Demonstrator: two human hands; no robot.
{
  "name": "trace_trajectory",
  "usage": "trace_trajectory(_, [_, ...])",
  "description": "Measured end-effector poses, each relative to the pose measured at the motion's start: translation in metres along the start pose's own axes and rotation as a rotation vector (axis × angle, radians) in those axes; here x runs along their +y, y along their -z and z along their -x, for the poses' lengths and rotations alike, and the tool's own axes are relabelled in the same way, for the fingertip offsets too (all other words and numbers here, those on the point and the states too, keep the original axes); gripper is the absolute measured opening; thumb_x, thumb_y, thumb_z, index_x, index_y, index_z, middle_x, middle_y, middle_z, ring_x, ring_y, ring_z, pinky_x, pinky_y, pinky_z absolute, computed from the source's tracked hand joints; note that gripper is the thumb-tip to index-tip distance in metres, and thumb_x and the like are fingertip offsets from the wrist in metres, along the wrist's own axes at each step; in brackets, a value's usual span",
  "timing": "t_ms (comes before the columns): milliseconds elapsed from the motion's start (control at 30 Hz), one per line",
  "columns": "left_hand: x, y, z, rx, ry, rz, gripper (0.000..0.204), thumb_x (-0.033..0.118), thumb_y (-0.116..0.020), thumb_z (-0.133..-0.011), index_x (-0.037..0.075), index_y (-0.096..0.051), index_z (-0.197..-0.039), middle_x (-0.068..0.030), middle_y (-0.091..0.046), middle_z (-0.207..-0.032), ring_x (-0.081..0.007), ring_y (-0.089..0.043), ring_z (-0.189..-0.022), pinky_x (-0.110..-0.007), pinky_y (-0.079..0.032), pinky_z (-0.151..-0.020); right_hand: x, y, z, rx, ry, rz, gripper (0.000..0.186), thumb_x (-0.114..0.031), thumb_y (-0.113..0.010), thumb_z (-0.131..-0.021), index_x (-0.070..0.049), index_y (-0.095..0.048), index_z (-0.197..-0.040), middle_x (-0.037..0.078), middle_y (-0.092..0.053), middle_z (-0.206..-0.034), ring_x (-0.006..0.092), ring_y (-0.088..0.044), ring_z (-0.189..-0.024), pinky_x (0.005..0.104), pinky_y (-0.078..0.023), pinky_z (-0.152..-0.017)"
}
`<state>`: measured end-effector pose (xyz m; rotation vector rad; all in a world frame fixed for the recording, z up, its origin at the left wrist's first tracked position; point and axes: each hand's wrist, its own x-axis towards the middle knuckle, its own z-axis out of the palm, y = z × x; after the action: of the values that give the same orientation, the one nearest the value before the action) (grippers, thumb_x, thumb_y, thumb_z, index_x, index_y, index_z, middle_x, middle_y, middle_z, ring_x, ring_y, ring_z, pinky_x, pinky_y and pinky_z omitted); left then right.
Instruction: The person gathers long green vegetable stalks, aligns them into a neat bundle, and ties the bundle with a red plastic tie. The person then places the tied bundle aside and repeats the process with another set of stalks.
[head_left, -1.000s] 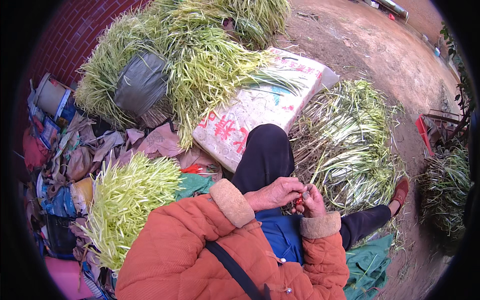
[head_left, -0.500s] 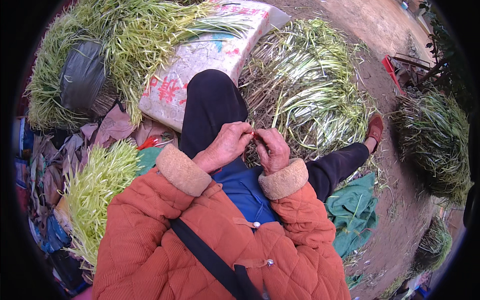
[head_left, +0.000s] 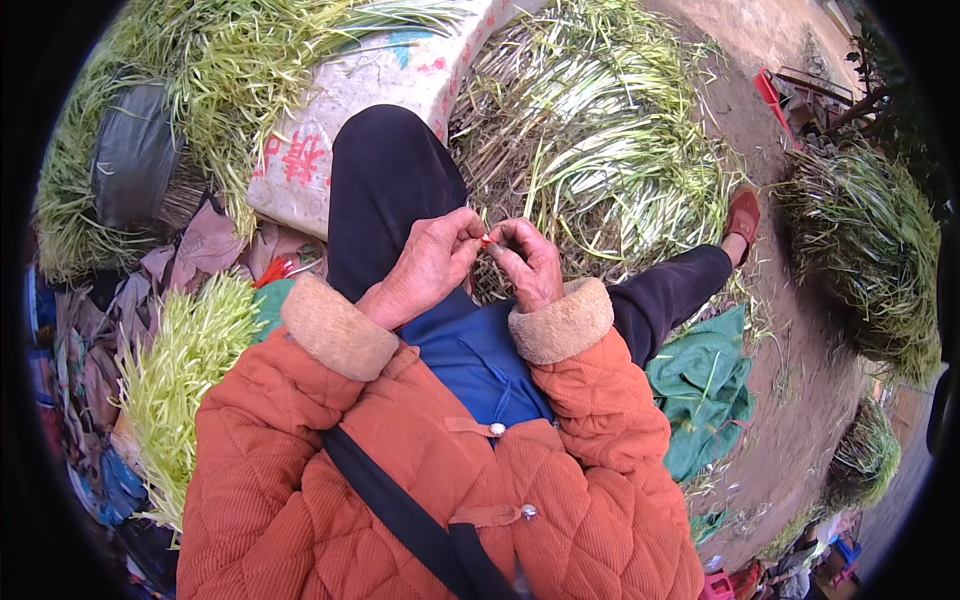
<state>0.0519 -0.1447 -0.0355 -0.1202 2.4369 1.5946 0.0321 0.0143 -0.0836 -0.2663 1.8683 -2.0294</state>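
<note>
My left hand [head_left: 430, 262] is closed in a pinch over my lap, its thumb and forefinger on a small red piece [head_left: 487, 239]. From the other side my right hand [head_left: 532, 266] pinches at the same red piece, its fingers curled. Most of the piece hides behind the fingertips, so its kind cannot be made out. Just beyond the hands lies a broad heap of long green stalks [head_left: 610, 150] with pale leaves. Some red plastic strands [head_left: 275, 270] lie left of my raised knee.
A white printed sack [head_left: 330, 115] lies ahead, under part of another stalk pile [head_left: 240, 60]. Pale yellow-green shoots [head_left: 190, 370] stand at my left. Green cloth [head_left: 700, 390] is spread at my right. Farther right are stalk bundles [head_left: 860, 250] and a red plastic object [head_left: 768, 95].
The view has shifted, so the surroundings sit further up and left. My fingertips have come slightly apart, and more of the small red piece shows between them.
</note>
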Motion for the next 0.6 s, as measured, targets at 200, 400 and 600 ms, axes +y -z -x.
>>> trace_trajectory(200, [0.0025,0.0042,-0.0024,-0.024,0.082,0.081,0.009,0.003,-0.058,-0.083,-0.003,-0.059,-0.090,-0.0017,-0.056,-0.069,-0.0046,-0.050,-0.060,-0.023,-0.042,-0.053,0.0030,-0.0031,-0.0007,0.032,0.007,0.007,0.010,-0.002,-0.057,-0.084,-0.001,-0.057,-0.094,0.001,-0.054,-0.085,0.0084,-0.051,-0.079,0.0218,-0.042,-0.072])
trace_trajectory(400, [0.0002,0.0014,-0.0036,0.029,-0.024,-0.018,0.009,0.004,-0.059,-0.082,-0.003,-0.059,-0.088,-0.0031,-0.058,-0.073,-0.0044,-0.050,-0.061,-0.024,-0.042,-0.054,0.0054,-0.0081,-0.0016,0.087,0.109,0.009,0.012,0.000,-0.055,-0.082,0.001,-0.060,-0.093,0.008,-0.055,-0.083,0.0149,-0.054,-0.073,0.0260,-0.044,-0.067])
trace_trajectory(600, [0.0005,-0.0036,-0.0040,0.097,-0.025,-0.035,0.012,0.006,-0.057,-0.084,-0.004,-0.060,-0.091,-0.0114,-0.065,-0.072,-0.0142,-0.064,-0.066,-0.030,-0.050,-0.061,0.0027,-0.0008,0.0008,0.037,0.021,-0.123,0.010,-0.004,-0.056,-0.084,0.000,-0.059,-0.093,0.005,-0.056,-0.077,0.0110,-0.053,-0.062,0.0243,-0.043,-0.056])
